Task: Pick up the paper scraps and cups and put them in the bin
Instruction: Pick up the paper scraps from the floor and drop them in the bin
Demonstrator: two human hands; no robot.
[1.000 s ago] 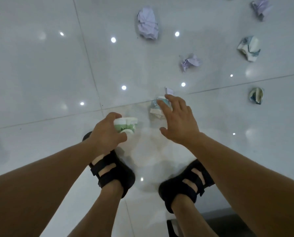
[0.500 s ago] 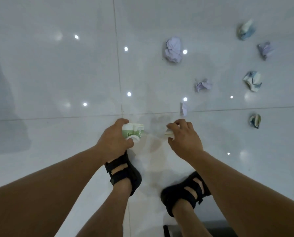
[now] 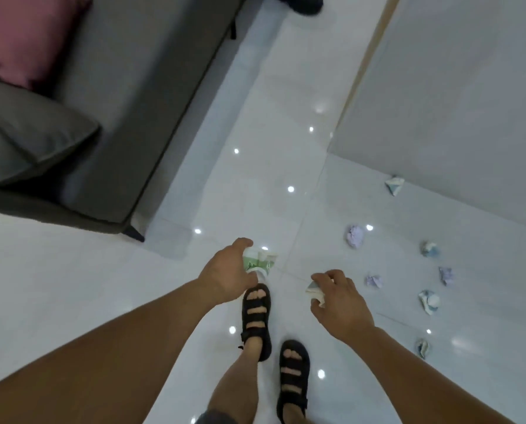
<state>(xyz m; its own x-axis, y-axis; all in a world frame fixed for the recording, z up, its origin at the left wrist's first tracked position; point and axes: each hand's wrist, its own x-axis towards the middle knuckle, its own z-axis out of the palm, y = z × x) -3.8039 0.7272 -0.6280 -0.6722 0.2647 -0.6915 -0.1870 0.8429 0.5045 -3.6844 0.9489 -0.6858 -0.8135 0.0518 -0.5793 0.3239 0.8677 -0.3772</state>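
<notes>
The left hand (image 3: 225, 275) curls its grip round a green-and-white paper cup (image 3: 260, 262) that juts beyond the thumb; the right hand (image 3: 341, 301) has its grip pinched on a crumpled paper scrap (image 3: 313, 291).

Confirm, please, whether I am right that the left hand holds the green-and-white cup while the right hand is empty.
Not quite: the head view shows the right hand gripping a crumpled scrap, so it is not empty. The left hand does hold the green-and-white cup.
</notes>
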